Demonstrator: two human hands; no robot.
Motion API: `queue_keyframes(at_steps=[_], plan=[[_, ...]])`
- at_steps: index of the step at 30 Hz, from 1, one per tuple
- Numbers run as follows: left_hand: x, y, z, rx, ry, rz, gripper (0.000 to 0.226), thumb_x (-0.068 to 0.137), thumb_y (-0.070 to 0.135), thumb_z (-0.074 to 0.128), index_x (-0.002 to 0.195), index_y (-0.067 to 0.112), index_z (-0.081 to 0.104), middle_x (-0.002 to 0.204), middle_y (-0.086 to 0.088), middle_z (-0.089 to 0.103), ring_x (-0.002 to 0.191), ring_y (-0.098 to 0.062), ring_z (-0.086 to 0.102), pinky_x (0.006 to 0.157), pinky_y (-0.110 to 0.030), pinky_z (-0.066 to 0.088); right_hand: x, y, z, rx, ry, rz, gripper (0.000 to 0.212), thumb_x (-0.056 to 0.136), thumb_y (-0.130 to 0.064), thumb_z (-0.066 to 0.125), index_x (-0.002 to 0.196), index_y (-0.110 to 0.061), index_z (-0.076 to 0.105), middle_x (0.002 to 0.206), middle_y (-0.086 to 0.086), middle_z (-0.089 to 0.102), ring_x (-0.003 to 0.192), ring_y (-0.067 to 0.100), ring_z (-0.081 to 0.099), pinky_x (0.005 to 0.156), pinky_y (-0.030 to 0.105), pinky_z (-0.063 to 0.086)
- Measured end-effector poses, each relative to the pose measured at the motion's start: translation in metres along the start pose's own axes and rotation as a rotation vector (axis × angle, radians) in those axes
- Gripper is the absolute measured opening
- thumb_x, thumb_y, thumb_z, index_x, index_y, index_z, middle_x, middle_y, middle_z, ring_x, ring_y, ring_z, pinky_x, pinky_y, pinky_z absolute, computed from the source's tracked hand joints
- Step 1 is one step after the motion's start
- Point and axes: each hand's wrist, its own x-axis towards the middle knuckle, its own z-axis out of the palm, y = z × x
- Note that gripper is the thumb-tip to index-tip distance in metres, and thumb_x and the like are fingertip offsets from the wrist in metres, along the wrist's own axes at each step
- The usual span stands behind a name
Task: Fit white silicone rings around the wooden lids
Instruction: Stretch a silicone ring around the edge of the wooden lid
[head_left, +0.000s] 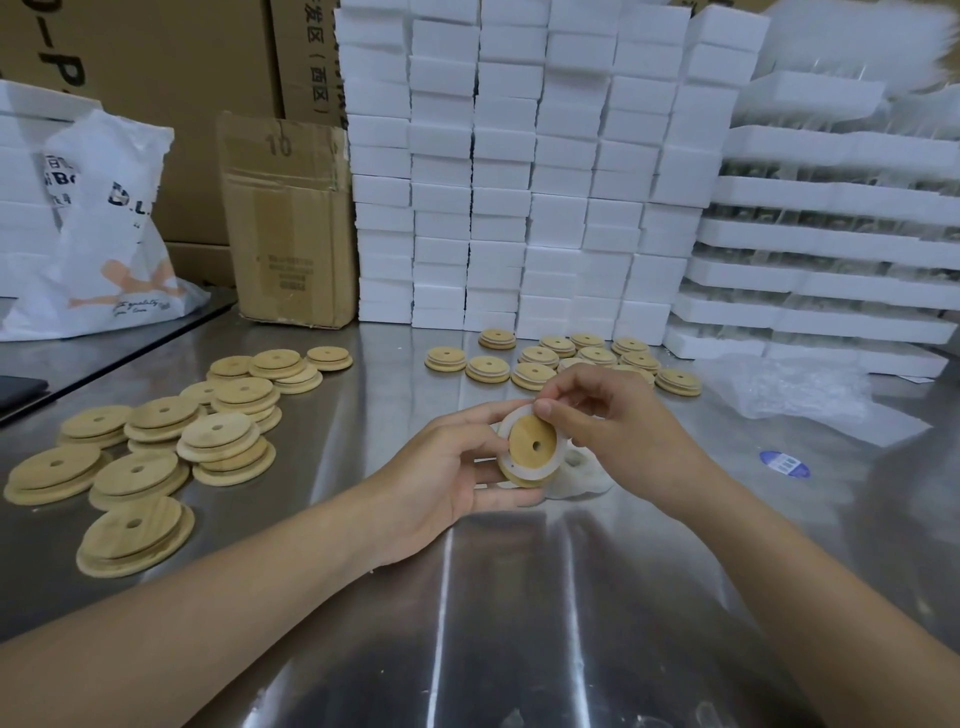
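Observation:
My left hand (447, 467) grips a round wooden lid (531, 446) with a centre hole, tilted toward me above the steel table. A white silicone ring (511, 422) lies around the lid's inner step. My right hand (608, 415) pinches the ring at the lid's top edge with thumb and fingers. A small heap of loose white rings (579, 475) lies on the table just behind and below the lid. Bare wooden lids (150, 447) lie stacked at the left. Lids with rings fitted (561, 358) lie in a group beyond my hands.
Stacks of white foam boxes (519, 171) form a wall at the back. A cardboard box (288, 223) and a white plastic bag (98, 234) stand at the back left. Clear plastic wrap (795, 389) and a blue sticker (784, 463) lie at the right.

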Motion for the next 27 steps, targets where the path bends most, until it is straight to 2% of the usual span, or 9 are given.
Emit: queue_keyframes(at_steps=[4,7,12,18,24,27], plan=[[-0.001,0.0,0.001,0.008,-0.001,0.015,0.04,0.098,0.011,0.059,0.136,0.018,0.073,0.135,-0.02,0.072,0.117,-0.032,0.073,0.102,-0.054,0.059,0.001,0.002,-0.001,0.039,-0.015,0.035,0.005,0.096,-0.015,0.075,0.091,-0.013,0.076,0.089,0.01,0.073,0.077,0.015,0.062,0.071,0.037,0.052],[-0.003,-0.002,0.004,0.086,0.046,0.076,0.037,0.101,0.011,0.071,0.137,0.021,0.071,0.127,-0.018,0.076,0.116,-0.032,0.075,0.094,-0.049,0.063,0.001,0.002,-0.002,0.075,-0.036,0.06,0.005,0.097,-0.015,0.074,0.093,-0.012,0.076,0.084,0.005,0.073,0.075,0.012,0.063,0.066,0.036,0.052],[-0.004,-0.002,0.005,0.236,0.176,0.21,0.039,0.1,0.006,0.072,0.136,0.02,0.068,0.112,-0.016,0.081,0.103,-0.031,0.08,0.08,-0.044,0.068,0.001,0.003,-0.007,0.106,-0.057,0.107,0.005,0.098,-0.017,0.073,0.096,-0.013,0.075,0.093,0.012,0.074,0.08,0.013,0.066,0.073,0.032,0.053],[-0.004,-0.001,0.004,0.298,0.204,0.239,0.033,0.1,0.011,0.073,0.132,0.021,0.071,0.11,-0.012,0.082,0.097,-0.026,0.08,0.082,-0.048,0.068,0.001,0.003,-0.009,0.126,-0.067,0.164,0.006,0.099,-0.016,0.071,0.095,-0.013,0.075,0.092,0.008,0.076,0.079,0.012,0.067,0.076,0.033,0.053],[-0.002,-0.002,0.002,0.264,0.23,0.274,0.031,0.099,0.006,0.073,0.127,0.019,0.074,0.107,-0.014,0.082,0.091,-0.024,0.079,0.077,-0.044,0.068,0.0,0.0,-0.01,0.24,-0.095,0.232,0.007,0.097,-0.017,0.073,0.095,-0.011,0.076,0.089,0.007,0.075,0.069,0.011,0.066,0.077,0.033,0.052],[-0.002,-0.002,0.0,0.222,0.237,0.281,0.03,0.1,0.005,0.071,0.126,0.018,0.075,0.106,-0.015,0.081,0.091,-0.025,0.078,0.076,-0.042,0.067,-0.001,0.0,-0.007,0.244,-0.088,0.264,0.022,0.096,-0.026,0.076,0.1,-0.004,0.074,0.086,0.007,0.076,0.071,0.013,0.068,0.076,0.036,0.051]])
